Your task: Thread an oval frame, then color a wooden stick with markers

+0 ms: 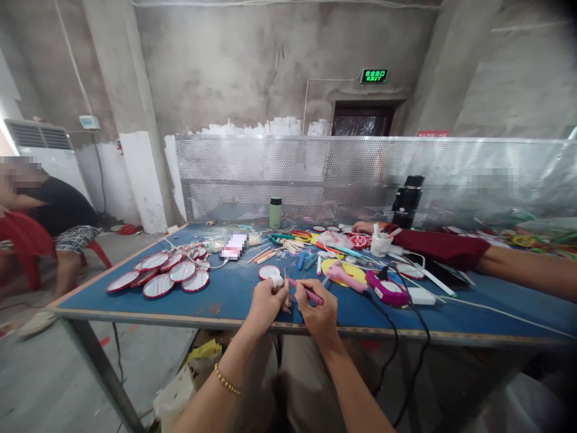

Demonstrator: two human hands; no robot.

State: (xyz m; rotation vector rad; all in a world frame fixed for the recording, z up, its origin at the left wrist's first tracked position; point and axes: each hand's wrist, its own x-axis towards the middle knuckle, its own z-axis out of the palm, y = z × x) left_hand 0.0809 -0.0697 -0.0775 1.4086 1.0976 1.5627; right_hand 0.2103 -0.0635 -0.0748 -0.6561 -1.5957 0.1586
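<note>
My left hand (267,302) is closed around a small white piece (278,281) and a thin stick, held just above the near edge of the blue table (225,294). Beside it my right hand (317,304) pinches a pink pen-like tool (306,291), whose tip points at the white piece. The two hands nearly touch. A round white disc with a red rim (269,272) lies on the table just behind my left hand.
Several red-rimmed round discs (162,273) lie at the left. A pink glue gun (346,278), a magenta device (387,290) with black cables, sticks, a green bottle (275,212) and a white cup (381,243) crowd the middle. Another person's forearm (451,249) rests at right; someone sits far left.
</note>
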